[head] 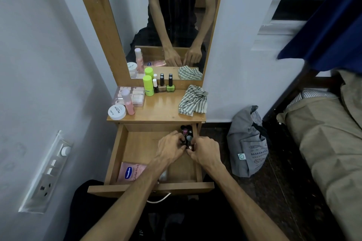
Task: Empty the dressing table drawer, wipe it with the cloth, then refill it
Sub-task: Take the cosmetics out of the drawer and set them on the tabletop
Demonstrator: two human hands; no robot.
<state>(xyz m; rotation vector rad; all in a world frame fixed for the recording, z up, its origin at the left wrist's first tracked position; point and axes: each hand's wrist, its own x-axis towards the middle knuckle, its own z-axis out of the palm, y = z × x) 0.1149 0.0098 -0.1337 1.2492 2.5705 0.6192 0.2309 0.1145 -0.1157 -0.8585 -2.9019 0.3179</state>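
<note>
Inside the open drawer (125,154), near its back right corner, a cluster of small cosmetic bottles (187,137) is gripped from both sides: the left hand (170,148) and the right hand (205,150) are curled around it, fingertips touching the bottles. A pink Vaseline sachet (130,172) is seen lying at the drawer's front left. On the tabletop (162,111) above, the striped cloth (193,101) is left crumpled at the right, well apart from the nail polish bottles (166,84), green bottle (148,85) and white jar (117,111).

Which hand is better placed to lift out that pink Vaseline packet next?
Probably the left hand: its forearm already crosses over the Vaseline packet at the drawer's near left corner, while the right hand sits farther right.
</note>
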